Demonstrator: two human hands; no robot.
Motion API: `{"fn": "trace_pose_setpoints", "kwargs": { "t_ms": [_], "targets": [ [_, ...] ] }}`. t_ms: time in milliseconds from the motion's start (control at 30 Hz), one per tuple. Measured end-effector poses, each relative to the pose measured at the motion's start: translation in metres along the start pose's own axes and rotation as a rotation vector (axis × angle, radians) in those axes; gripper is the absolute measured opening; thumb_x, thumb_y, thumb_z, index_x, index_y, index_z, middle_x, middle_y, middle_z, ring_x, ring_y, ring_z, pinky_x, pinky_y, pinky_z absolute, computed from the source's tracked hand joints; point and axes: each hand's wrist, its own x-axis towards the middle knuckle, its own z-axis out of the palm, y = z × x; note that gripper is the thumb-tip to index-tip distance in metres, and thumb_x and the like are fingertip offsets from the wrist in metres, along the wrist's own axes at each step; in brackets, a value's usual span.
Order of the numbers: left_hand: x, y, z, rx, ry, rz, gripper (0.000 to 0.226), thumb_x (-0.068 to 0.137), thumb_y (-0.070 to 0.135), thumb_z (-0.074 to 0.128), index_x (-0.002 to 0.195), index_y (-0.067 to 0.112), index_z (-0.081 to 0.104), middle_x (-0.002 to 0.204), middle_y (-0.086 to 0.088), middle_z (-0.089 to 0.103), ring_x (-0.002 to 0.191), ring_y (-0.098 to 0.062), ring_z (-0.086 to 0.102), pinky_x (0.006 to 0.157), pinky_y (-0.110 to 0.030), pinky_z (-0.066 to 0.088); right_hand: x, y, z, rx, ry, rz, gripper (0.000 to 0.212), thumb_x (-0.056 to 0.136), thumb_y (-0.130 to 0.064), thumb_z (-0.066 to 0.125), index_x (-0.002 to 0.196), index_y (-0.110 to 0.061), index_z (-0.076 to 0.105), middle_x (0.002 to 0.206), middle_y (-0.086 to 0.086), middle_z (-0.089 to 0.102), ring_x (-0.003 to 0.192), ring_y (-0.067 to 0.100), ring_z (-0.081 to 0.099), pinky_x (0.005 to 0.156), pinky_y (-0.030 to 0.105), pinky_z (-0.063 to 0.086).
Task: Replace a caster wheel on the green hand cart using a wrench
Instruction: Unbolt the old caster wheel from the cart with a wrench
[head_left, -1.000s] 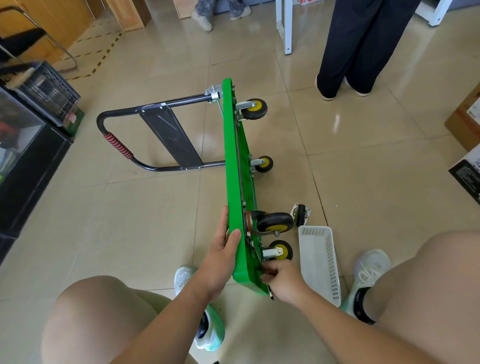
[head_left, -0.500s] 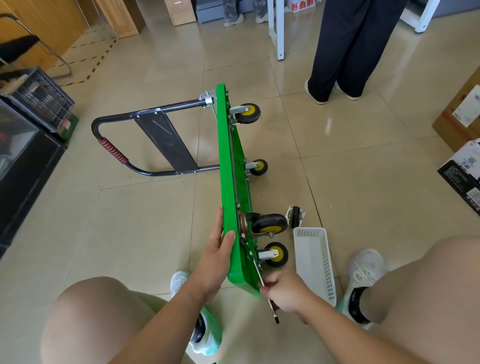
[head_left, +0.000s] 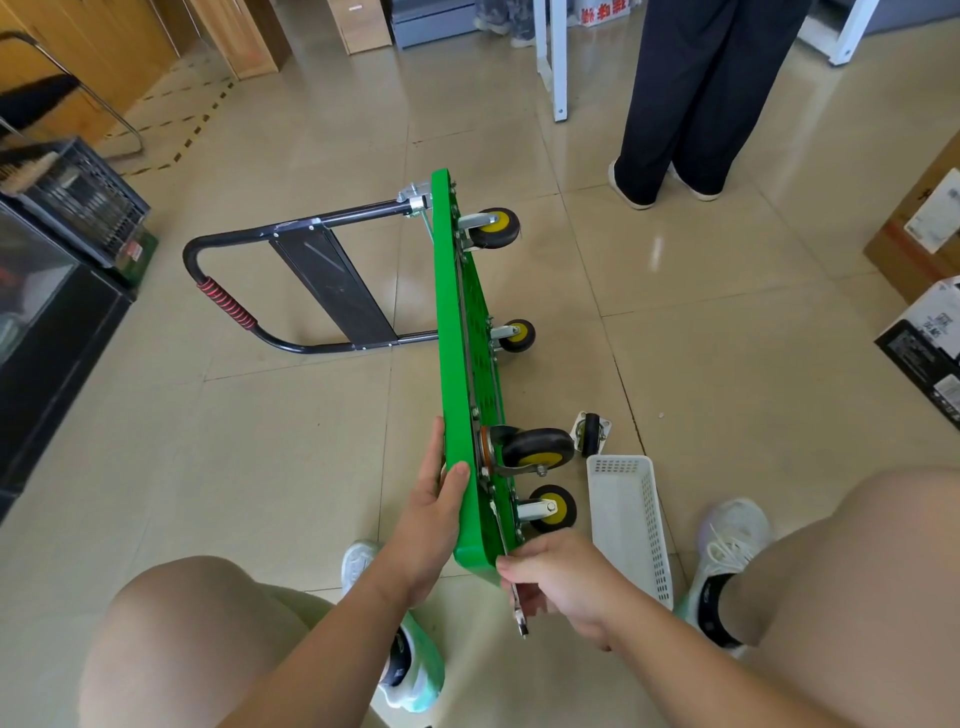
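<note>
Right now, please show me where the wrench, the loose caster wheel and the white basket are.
wrench (head_left: 520, 618): head view, on its bare lower end.
loose caster wheel (head_left: 590, 434): head view, on its black tyre.
white basket (head_left: 621, 519): head view, on its bare bottom.

One wide-angle view, worn on the head, looks forward and steeply down at the tiled floor (head_left: 727, 364). The left hand (head_left: 434, 512) and the right hand (head_left: 563, 577) with its wrench (head_left: 520, 616) sit close under the lens at the near end of the green cart (head_left: 454, 312), which runs away up the frame toward a bystander's legs (head_left: 691, 104) at the top edge.
</note>
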Motion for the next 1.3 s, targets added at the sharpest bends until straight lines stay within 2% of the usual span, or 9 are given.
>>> {"fn": "trace_pose_setpoints", "kwargs": {
  "t_ms": [167, 333, 500, 600, 767, 900, 1100, 1200, 1300],
  "targets": [
    [0.0, 0.0, 0.0, -0.004, -0.004, 0.01, 0.059, 0.112, 0.033, 0.044, 0.132, 0.085, 0.027, 0.134, 0.037, 0.061, 0.126, -0.01, 0.066, 0.1, -0.037, 0.059, -0.003, -0.003, 0.006, 0.073, -0.003, -0.005, 0.025, 0.068, -0.036, 0.077, 0.07, -0.011, 0.078, 0.075, 0.011, 0.071, 0.066, 0.023, 0.062, 0.069, 0.034, 0.051],
    [0.0, 0.0, 0.0, 0.009, -0.004, 0.013, 0.059, 0.112, 0.033, 0.044, 0.132, 0.085, 0.026, 0.134, 0.038, 0.061, 0.126, -0.007, 0.065, 0.1, -0.034, 0.058, 0.0, 0.004, 0.006, 0.083, 0.032, 0.004, 0.025, 0.074, -0.035, 0.078, 0.076, -0.01, 0.079, 0.078, 0.01, 0.073, 0.068, 0.021, 0.064, 0.072, 0.036, 0.056],
    [-0.001, 0.0, 0.001, 0.019, 0.011, 0.011, 0.059, 0.112, 0.032, 0.043, 0.133, 0.084, 0.025, 0.134, 0.038, 0.06, 0.128, -0.008, 0.064, 0.109, -0.042, 0.054, 0.001, 0.004, 0.004, 0.091, 0.057, -0.013, 0.02, 0.083, -0.033, 0.077, 0.077, -0.014, 0.079, 0.078, 0.006, 0.073, 0.07, 0.018, 0.064, 0.069, 0.03, 0.054],
    [-0.001, 0.002, 0.001, 0.02, 0.016, 0.011, 0.06, 0.112, 0.031, 0.043, 0.141, 0.078, 0.02, 0.136, 0.037, 0.06, 0.129, -0.009, 0.063, 0.112, -0.046, 0.051, 0.002, 0.001, 0.005, 0.101, 0.045, -0.03, 0.019, 0.084, -0.031, 0.076, 0.073, -0.015, 0.078, 0.075, 0.005, 0.072, 0.066, 0.016, 0.064, 0.065, 0.028, 0.052],
    [-0.001, 0.001, 0.0, 0.015, 0.007, 0.013, 0.06, 0.113, 0.029, 0.042, 0.146, 0.074, 0.019, 0.131, 0.037, 0.063, 0.126, -0.009, 0.065, 0.106, -0.038, 0.055, 0.007, -0.002, 0.009, 0.169, 0.042, -0.015, 0.019, 0.089, -0.023, 0.073, 0.078, -0.008, 0.078, 0.075, 0.008, 0.072, 0.068, 0.018, 0.062, 0.071, 0.033, 0.053],
    [0.0, 0.0, 0.0, 0.011, 0.01, 0.015, 0.061, 0.113, 0.029, 0.042, 0.145, 0.075, 0.019, 0.134, 0.035, 0.062, 0.127, -0.012, 0.065, 0.106, -0.041, 0.055, 0.012, -0.006, 0.007, 0.209, 0.063, 0.008, 0.021, 0.091, -0.022, 0.073, 0.089, -0.001, 0.077, 0.075, 0.007, 0.073, 0.067, 0.017, 0.063, 0.074, 0.035, 0.054],
    [0.001, -0.001, -0.002, 0.017, 0.007, 0.005, 0.06, 0.113, 0.03, 0.043, 0.141, 0.078, 0.019, 0.131, 0.037, 0.063, 0.125, -0.01, 0.067, 0.105, -0.04, 0.056, 0.019, 0.001, 0.003, 0.036, 0.036, 0.036, 0.011, 0.091, -0.016, 0.073, 0.084, -0.01, 0.079, 0.077, 0.005, 0.076, 0.066, 0.016, 0.069, 0.071, 0.033, 0.058],
    [0.001, -0.001, -0.002, 0.019, 0.002, 0.01, 0.061, 0.113, 0.03, 0.042, 0.143, 0.076, 0.017, 0.132, 0.037, 0.063, 0.124, -0.011, 0.067, 0.107, -0.043, 0.055, 0.026, 0.007, 0.0, -0.033, 0.029, 0.043, 0.006, 0.089, -0.016, 0.075, 0.087, -0.016, 0.08, 0.084, 0.001, 0.079, 0.081, 0.02, 0.074, 0.088, 0.042, 0.06],
    [0.0, 0.0, -0.001, 0.012, 0.009, 0.005, 0.061, 0.113, 0.03, 0.043, 0.144, 0.076, 0.018, 0.134, 0.033, 0.064, 0.125, -0.014, 0.067, 0.108, -0.047, 0.054, 0.034, 0.015, -0.001, -0.24, 0.087, 0.014, 0.011, 0.09, -0.018, 0.072, 0.097, -0.023, 0.08, 0.093, -0.004, 0.078, 0.093, 0.019, 0.072, 0.094, 0.041, 0.058]
  ]
}}
